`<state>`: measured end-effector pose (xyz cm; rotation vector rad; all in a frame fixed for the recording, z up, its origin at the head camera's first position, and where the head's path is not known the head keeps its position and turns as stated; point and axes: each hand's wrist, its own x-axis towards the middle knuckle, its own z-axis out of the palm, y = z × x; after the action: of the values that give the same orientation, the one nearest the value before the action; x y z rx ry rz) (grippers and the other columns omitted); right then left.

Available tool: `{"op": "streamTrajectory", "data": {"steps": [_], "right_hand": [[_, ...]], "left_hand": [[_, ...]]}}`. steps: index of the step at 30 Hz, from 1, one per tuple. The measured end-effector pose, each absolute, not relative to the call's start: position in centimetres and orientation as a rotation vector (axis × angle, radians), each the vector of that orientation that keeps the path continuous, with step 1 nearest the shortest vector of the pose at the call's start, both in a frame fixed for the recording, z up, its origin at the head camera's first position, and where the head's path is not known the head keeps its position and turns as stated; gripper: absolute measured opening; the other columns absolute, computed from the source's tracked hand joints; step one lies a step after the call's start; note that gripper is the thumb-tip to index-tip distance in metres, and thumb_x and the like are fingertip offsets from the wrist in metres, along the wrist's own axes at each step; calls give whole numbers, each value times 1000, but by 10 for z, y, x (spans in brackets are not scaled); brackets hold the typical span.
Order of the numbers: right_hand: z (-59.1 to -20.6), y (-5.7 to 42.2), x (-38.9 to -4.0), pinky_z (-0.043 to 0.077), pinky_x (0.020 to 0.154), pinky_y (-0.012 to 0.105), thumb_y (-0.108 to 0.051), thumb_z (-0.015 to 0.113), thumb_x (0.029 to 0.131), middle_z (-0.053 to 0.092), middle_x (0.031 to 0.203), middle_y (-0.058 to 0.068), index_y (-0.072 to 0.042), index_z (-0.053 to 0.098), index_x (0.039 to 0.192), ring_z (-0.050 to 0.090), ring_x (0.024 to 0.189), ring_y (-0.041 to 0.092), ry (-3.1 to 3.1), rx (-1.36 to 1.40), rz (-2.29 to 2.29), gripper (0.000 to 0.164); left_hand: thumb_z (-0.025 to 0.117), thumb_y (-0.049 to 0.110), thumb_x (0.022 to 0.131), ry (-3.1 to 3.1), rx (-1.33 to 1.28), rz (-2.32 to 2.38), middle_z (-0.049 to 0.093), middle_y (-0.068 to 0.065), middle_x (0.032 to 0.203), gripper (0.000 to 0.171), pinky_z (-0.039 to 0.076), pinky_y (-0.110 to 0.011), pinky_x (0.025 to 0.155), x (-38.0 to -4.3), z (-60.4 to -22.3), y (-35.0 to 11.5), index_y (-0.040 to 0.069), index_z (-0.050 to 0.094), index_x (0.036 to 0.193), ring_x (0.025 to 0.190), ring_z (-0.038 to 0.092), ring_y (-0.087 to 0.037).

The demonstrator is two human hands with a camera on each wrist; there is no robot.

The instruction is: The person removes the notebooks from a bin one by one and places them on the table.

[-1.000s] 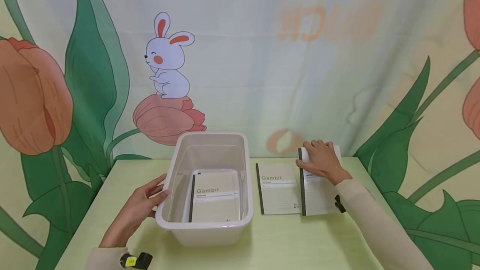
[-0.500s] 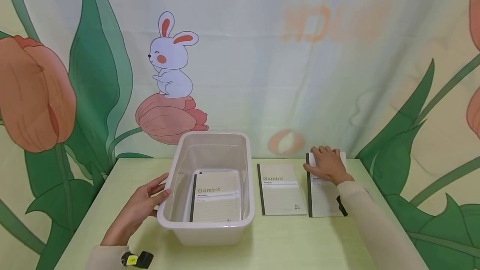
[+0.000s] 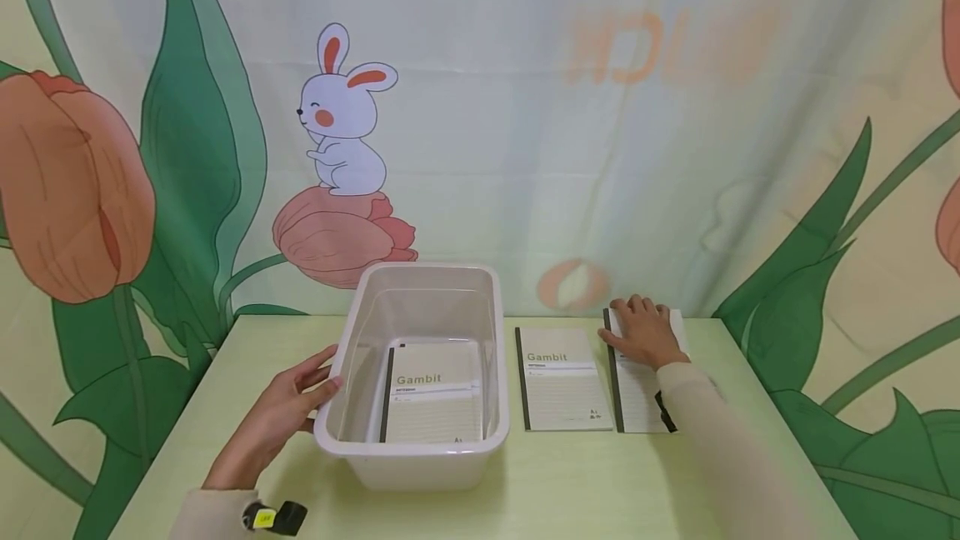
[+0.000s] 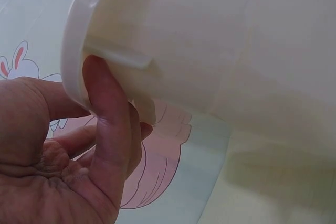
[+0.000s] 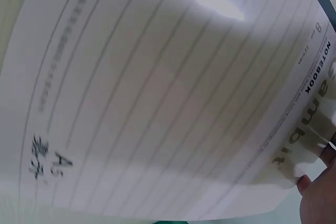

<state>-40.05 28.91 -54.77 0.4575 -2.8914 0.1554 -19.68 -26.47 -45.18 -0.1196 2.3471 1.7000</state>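
My left hand (image 3: 281,411) holds the left rim of a beige plastic tub (image 3: 408,469), thumb and fingers on either side of the edge. The tub's outer wall (image 4: 210,40) fills much of the left wrist view. Inside the tub lies a "Gambit" notebook (image 3: 431,402) with a dark spine. My right hand (image 3: 641,332) grips the upper part of another notebook (image 3: 637,407), thumb at its spine and fingers over the top. Its lined cover (image 5: 157,93) fills the right wrist view. A third notebook (image 3: 566,394) lies flat just left of it.
All stand on a pale green table (image 3: 555,490). A printed curtain (image 3: 487,148) with a rabbit and tulips hangs right behind the table's far edge.
The right hand has lowered the notebook and brought it clear of the one it overlapped, then shifted it slightly left beside that one. The left hand keeps its place on the tub.
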Motion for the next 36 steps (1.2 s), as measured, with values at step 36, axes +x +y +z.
{"op": "streamTrajectory", "data": {"steps": [36], "right_hand": [[-498,262,-367,34,107,63,-36,45,104,38,150,24,-9,50,139,43,134,44,-2763,536,228,44]], "left_hand": [[55,29,101,2345,-109,1710,32,-26,156,67,61,-45,74,-196,-454,-263,20,21,158,122,57,-42]]}}
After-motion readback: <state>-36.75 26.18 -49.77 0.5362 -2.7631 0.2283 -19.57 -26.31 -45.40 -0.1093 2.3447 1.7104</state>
